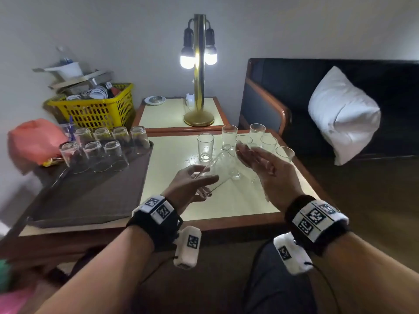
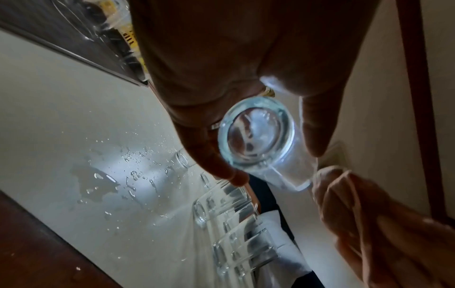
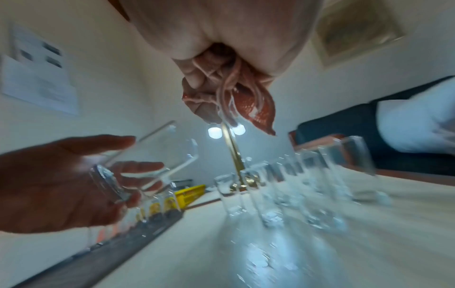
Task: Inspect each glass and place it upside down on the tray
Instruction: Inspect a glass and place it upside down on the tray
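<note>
Head view has my left hand (image 1: 192,184) curled round a tilted glass (image 1: 209,177) above the surface (image 1: 238,200), my right hand (image 1: 263,168) flat, holding nothing; I judge inspection underway, next calling for inverting it onto the tray (image 1: 90,196) beside seven upturned glasses (image 1: 102,150).

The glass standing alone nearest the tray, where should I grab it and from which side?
Grip the lone glass round its mid wall, coming from the near left, where the table is bare. It stands upright, rim up, and other glasses crowd its right.
</note>
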A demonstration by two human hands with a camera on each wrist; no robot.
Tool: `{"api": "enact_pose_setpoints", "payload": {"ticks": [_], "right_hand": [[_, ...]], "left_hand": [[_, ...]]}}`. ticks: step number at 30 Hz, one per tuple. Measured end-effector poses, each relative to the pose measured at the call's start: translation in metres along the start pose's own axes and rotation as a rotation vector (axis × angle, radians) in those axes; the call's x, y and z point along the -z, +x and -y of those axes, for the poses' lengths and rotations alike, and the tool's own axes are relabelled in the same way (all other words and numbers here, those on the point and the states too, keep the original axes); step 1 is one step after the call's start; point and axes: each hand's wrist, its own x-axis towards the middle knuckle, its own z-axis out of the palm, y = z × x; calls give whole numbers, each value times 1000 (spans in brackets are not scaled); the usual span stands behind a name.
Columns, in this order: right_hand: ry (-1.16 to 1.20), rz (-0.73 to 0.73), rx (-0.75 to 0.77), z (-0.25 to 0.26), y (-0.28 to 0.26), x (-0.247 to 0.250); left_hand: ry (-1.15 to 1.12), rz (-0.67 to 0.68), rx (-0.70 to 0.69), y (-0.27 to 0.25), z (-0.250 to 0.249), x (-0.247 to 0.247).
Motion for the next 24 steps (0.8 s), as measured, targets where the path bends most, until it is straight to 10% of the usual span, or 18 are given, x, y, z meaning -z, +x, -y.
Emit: {"api": "enact_pose_setpoints", "payload": {"ticks": [5, 11, 18, 24], "right_hand": [[-248, 112, 228, 47, 13, -36], [40, 162, 84, 64, -10, -66], [206, 190, -15, 72, -38, -93], [316, -61, -74, 73, -21, -86]], "left_hand": [[-109, 26, -21, -23, -6, 15], [-441, -172, -25, -36, -2, 17], [-350, -266, -127, -47, -13, -11], [-95, -223, -257, -55, -13, -14]]}}
